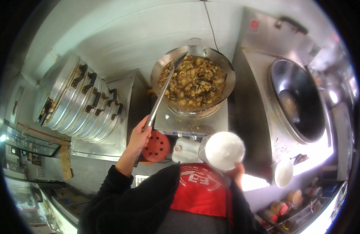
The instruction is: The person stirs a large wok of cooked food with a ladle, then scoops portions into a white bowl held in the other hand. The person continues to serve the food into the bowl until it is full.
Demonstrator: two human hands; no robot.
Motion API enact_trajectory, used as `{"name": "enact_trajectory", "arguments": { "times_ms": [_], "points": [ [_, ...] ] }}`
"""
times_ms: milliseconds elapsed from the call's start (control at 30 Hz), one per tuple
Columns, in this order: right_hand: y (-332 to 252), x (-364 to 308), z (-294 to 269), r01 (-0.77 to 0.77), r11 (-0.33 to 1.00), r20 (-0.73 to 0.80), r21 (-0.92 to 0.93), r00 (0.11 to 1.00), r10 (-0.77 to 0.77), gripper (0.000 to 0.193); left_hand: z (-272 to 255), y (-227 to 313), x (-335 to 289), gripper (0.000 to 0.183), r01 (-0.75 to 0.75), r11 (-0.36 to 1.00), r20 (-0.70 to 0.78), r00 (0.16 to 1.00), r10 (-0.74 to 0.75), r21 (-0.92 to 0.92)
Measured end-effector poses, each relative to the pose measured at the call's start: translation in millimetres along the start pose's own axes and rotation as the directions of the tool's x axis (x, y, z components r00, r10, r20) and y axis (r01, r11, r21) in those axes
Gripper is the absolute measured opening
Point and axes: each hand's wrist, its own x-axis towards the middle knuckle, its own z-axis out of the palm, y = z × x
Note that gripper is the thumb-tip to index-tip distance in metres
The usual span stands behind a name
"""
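Utensil (161, 96) in left fingers (143, 133), white-lettered apron (203, 199)

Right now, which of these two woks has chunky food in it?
The silvery wok in the middle, with the long utensil in your left hand extending over it. It holds the chunky food; the dark wok at right shows no such heap.

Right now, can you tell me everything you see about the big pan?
The big pan is round and wide, grey like metal, with a loop handle at its far rim. It stands on a metal stove, holding chunky brown food. A long tool in the left hand reaches over its rim, maybe touching.
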Motion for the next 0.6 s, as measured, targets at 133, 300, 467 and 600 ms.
{"name": "enact_trajectory", "arguments": {
  "times_ms": [133,300,467,600],
  "points": [
    [4,-2,-7,-0.014,0.999,0.037,0.039,0.999,0.013,0.063,13,-11,3,0.054,-0.016,1.0,-0.029,0.999,0.017,0.018],
    [5,-2,-9,-0.013,0.999,0.006,0.032,1.0,0.013,0.064,23,-29,9,0.059,-0.07,0.984,-0.08,0.993,0.084,0.161],
    [6,-6,-9,0.003,1.0,0.029,0.004,1.0,-0.003,0.065,23,-40,19,0.06,-0.093,0.89,-0.158,0.971,0.18,0.446],
    [7,-9,-16,-0.019,0.999,0.061,0.03,0.998,0.017,0.066,26,-45,18,0.058,-0.148,0.82,-0.144,0.952,0.269,0.553]
  ]
}}
